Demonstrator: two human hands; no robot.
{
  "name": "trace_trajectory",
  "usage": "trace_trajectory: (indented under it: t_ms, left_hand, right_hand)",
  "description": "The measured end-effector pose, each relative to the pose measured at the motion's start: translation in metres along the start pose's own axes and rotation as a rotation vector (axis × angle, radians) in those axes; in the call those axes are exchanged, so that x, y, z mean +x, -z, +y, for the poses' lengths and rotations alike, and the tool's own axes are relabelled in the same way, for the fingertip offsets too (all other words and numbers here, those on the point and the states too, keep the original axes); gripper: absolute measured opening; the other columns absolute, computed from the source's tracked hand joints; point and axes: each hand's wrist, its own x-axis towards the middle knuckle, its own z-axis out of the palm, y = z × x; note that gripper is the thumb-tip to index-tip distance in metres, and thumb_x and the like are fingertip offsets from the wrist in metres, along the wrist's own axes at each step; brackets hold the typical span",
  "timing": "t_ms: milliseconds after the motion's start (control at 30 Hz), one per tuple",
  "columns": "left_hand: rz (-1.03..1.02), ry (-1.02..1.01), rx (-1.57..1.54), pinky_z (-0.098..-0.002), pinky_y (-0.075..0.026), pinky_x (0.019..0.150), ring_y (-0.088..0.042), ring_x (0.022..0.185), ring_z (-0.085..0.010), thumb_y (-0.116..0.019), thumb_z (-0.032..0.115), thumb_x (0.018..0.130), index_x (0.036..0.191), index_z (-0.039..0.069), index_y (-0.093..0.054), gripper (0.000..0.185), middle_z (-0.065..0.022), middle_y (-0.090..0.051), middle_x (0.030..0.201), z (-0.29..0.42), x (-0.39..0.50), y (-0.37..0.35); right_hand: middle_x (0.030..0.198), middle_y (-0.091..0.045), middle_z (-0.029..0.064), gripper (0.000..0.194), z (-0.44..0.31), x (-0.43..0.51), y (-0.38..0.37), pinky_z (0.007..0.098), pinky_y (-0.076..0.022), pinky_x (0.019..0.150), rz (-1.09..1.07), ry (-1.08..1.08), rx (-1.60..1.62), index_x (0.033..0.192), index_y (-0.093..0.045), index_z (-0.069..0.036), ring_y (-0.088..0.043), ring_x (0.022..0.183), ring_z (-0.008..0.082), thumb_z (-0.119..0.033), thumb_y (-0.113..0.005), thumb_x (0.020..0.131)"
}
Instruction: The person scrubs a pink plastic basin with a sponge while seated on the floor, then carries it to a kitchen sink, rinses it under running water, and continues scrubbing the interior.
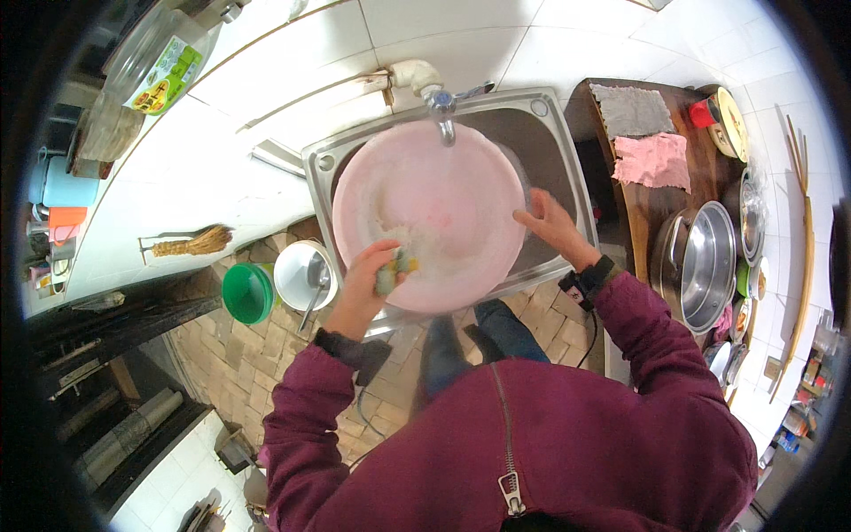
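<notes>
A large round pink basin (459,193) rests over the stainless steel sink (575,199), its rim blurred. My left hand (365,279) holds a green and yellow sponge (387,274) at the basin's near left side. Cloudy whitish liquid or suds seem to lie by the sponge inside the basin. At the right rim my right hand (555,226) has its thumb over the edge and its fingers on the outer side. Above the basin's far side hangs the tap (444,113), its spout pointing down; whether water runs is unclear.
Left of the sink, a white bucket (292,269) with a ladle (316,299) stands beside a green bucket (247,292). To the right, a dark wooden counter (638,219) bears a grey cloth (631,110), a pink cloth (655,159) and a steel pot (705,266). A hand broom (196,243) hangs left.
</notes>
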Motion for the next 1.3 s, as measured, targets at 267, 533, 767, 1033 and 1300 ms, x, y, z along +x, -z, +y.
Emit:
trace_trajectory:
  t_ms: [267, 533, 767, 1033, 1300]
  left_hand:
    - [0.18, 0.884, -1.111, -0.0257, -0.049, 0.065, -0.055, 0.085, -0.0155, -0.049, 0.015, 0.085, 0.103, 0.005, -0.056, 0.022, -0.005, -0.056, 0.095, -0.007, -0.024, 0.04]
    - [0.141, 0.864, -1.068, -0.026, -0.048, 0.064, -0.055, 0.083, -0.0145, -0.051, 0.016, 0.085, 0.101, 0.006, -0.057, 0.02, -0.0038, -0.056, 0.093, 0.014, -0.012, 0.046]
    - [0.249, 0.887, -0.983, -0.0253, -0.047, 0.064, -0.055, 0.083, -0.0142, -0.05, 0.017, 0.085, 0.101, 0.006, -0.056, 0.02, -0.0049, -0.055, 0.094, 0.026, -0.035, 0.058]
    - [0.207, 0.831, -0.946, -0.0241, -0.047, 0.065, -0.053, 0.084, -0.0131, -0.05, 0.02, 0.086, 0.104, 0.006, -0.055, 0.024, -0.0048, -0.055, 0.097, 0.034, -0.029, 0.037]
    - [0.193, 0.834, -1.049, -0.0262, -0.047, 0.064, -0.055, 0.082, -0.0129, -0.052, 0.016, 0.085, 0.1, 0.007, -0.057, 0.019, -0.0025, -0.058, 0.093, 0.023, -0.03, 0.04]
  right_hand:
    - [0.11, -0.057, 0.01, 0.049, 0.027, -0.033, -0.023, 0.0354, -0.0495, 0.081, -0.267, -0.113, 0.697, 0.124, -0.042, 0.001, -0.059, 0.094, 0.0192, -0.018, -0.058, 0.081]
    - [0.105, -0.058, 0.0093, 0.035, 0.039, -0.074, 0.03, 0.0339, -0.0503, 0.079, -0.103, 0.248, 0.008, 0.113, -0.049, 0.001, -0.059, 0.09, 0.0186, -0.012, -0.052, 0.081]
    - [0.102, -0.058, 0.0071, 0.039, 0.009, -0.08, 0.052, 0.0313, -0.0514, 0.073, -0.049, -0.295, 0.595, 0.115, -0.049, 0.002, -0.058, 0.087, 0.0153, -0.011, -0.05, 0.078]
    - [0.107, -0.059, 0.0155, 0.056, -0.012, -0.057, 0.078, 0.0337, -0.048, 0.075, 0.418, 0.013, 0.036, 0.126, -0.042, -0.005, -0.06, 0.09, 0.0238, -0.01, -0.049, 0.071]
    - [0.11, -0.054, 0.0199, 0.07, -0.088, -0.073, 0.083, 0.0388, -0.0495, 0.074, 0.589, 0.712, -0.809, 0.134, -0.036, -0.021, -0.059, 0.089, 0.0367, 0.002, -0.051, 0.069]
